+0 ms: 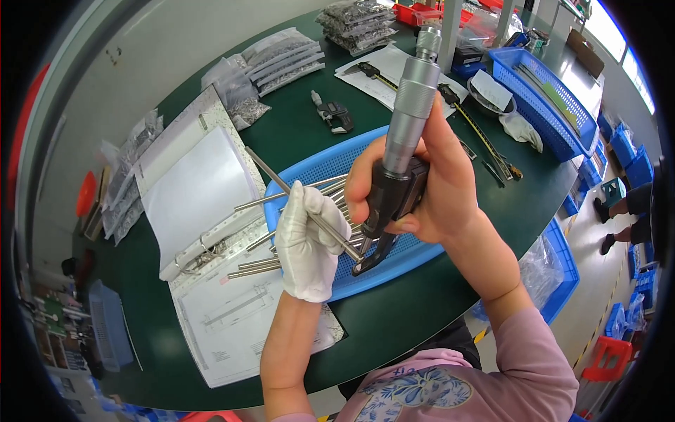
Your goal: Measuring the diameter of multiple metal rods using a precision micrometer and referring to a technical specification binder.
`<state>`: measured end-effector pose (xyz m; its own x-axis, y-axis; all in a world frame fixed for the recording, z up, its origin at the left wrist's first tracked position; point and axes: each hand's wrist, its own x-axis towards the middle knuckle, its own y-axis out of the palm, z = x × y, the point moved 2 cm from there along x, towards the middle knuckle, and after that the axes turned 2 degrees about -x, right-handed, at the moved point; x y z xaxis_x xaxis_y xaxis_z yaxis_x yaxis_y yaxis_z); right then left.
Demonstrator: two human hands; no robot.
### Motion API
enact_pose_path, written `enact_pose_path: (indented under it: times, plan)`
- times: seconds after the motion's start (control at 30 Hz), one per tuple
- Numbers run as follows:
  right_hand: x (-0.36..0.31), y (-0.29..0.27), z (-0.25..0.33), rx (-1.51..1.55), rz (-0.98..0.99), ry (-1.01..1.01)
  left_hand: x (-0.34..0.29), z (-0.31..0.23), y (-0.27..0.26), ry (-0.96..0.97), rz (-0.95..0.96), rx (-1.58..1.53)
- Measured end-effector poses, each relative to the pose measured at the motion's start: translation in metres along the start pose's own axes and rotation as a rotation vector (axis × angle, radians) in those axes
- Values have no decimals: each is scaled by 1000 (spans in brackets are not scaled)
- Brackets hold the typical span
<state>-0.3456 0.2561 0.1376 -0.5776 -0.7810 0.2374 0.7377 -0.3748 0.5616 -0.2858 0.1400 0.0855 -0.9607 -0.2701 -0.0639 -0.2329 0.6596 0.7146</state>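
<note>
My left hand (309, 243), in a white glove, is closed around a thin metal rod (271, 171) that slants from upper left to lower right. Bare and wrapped about a micrometer (401, 151), my right hand (446, 176) holds it with its silver thimble pointing up. The rod's lower end lies at the micrometer's jaws; whether they touch it I cannot tell. Beneath both hands is a blue perforated basket (415, 254), with several similar metal rods (258, 267) in it, some jutting over its left rim.
An open ring binder with paper sheets (193, 186) lies left. Another micrometer (332, 112) and calipers (474, 130) lie farther back, near bagged small parts (281, 60). A second blue basket (548, 98) stands back right. Someone's legs (622, 225) show at the far right.
</note>
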Motion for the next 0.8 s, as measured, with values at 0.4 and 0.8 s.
enact_pose_path:
  times: [0.4, 0.8]
  plan:
    - [1, -5, -6, 18, 73, -59, 3, 1, -5, -38, 75, -28]
    - [-1, -3, -4, 159, -15, 41, -1, 1, 0, -39, 28, 0]
